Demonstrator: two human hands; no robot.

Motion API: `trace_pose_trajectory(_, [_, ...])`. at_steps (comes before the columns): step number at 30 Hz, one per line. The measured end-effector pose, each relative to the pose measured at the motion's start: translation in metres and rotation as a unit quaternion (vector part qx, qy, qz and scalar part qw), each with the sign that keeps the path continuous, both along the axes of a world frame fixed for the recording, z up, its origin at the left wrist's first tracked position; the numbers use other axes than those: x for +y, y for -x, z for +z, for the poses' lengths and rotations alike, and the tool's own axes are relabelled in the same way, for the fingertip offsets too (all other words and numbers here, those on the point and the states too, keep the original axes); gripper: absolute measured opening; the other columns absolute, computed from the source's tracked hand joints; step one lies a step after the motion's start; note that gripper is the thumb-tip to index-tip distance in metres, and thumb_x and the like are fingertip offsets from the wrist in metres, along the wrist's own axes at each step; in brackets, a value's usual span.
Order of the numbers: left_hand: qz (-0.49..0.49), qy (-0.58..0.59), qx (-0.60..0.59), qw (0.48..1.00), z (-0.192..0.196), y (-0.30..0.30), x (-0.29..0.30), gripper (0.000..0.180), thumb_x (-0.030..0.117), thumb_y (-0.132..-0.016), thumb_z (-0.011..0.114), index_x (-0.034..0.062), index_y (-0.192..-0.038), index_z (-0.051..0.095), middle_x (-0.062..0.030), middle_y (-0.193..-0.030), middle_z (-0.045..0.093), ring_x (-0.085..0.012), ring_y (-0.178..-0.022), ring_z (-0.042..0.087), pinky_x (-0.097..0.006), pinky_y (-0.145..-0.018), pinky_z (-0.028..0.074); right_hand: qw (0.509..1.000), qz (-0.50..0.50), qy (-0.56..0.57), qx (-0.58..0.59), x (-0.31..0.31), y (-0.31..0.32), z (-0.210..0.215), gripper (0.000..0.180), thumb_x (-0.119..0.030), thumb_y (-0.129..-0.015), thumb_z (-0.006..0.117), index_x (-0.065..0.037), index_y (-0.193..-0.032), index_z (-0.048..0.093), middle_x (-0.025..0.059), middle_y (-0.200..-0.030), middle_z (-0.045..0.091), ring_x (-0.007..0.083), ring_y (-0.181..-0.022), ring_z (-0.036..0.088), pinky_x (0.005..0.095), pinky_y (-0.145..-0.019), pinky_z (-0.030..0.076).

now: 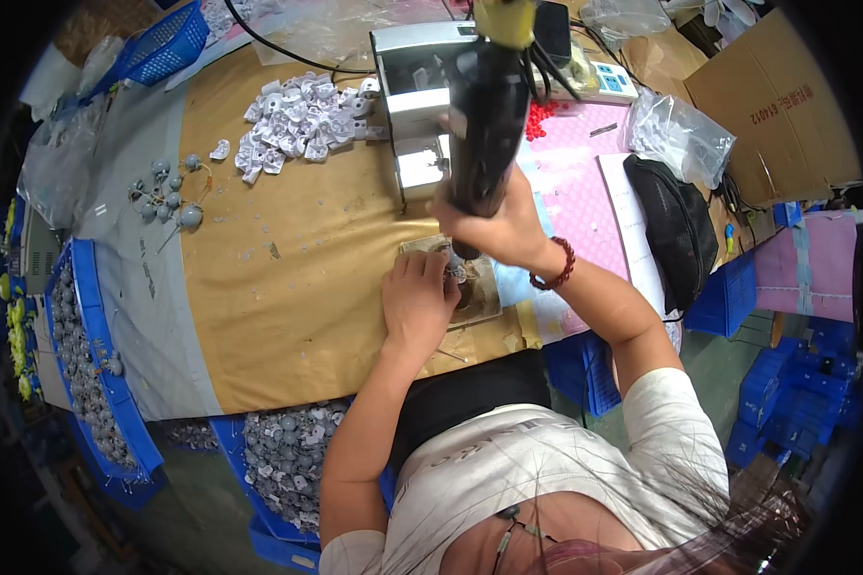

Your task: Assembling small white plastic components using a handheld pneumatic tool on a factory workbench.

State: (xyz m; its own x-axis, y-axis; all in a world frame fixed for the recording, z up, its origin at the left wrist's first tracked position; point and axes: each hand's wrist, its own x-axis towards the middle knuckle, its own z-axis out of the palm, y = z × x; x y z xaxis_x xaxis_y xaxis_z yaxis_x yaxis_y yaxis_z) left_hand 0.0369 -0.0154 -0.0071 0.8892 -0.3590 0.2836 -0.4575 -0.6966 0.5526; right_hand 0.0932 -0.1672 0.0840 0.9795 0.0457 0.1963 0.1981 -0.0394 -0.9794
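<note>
Right hand [504,230] clamped on hanging black power screwdriver [487,125], tip down on small grey part [458,274] at desk [297,287] center. Left hand [416,299] fingers pinch that part. White pieces pile [297,120] at 11 o'clock, grey parts bin [292,460] at 7 look unprocessed; judged midway.

**What the head view leaves unclear**

The tip of the black power screwdriver [487,115] is hidden behind the right hand [499,225] that grips it. The small part [458,275] under the left hand [417,302] is mostly covered by fingers and too small to identify. The screwdriver's yellow top is cut off by the picture's upper edge. The grey parts in the blue bin [292,460] at the bench's near edge blur together. The picture's rim is black.
</note>
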Motion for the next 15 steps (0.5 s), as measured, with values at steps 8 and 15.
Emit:
trace_pose_trajectory(8, [0.003, 0.005, 0.004, 1.0, -0.001, 0.0, -0.001, 0.023, 0.012, -0.074, 0.07, 0.0087, -0.095, 0.059, -0.0078, -0.093, 0.058, -0.0294, -0.096, 0.057, -0.045, -0.076, 0.044, 0.998, 0.012, -0.041, -0.037, 0.004, 0.02, -0.022, 0.065, -0.006, -0.076, 0.081, 0.002, -0.133, 0.05, 0.0091, -0.117, 0.063, 0.0158, -0.104, 0.059, 0.0321, -0.09, 0.049])
trace_pose_trajectory(15, [-0.002, 0.023, 0.021, 1.0, 0.0, 0.001, 0.001, 0.026, 0.013, -0.073, 0.072, 0.0084, -0.095, 0.059, -0.0078, -0.098, 0.058, -0.0299, -0.1, 0.057, -0.045, -0.079, 0.044, 0.989, 0.053, 0.075, -0.115, -0.005, 0.029, -0.028, 0.059, -0.007, -0.079, 0.077, 0.001, -0.13, 0.048, 0.0062, -0.092, 0.066, 0.0174, -0.09, 0.062, 0.035, -0.086, 0.048])
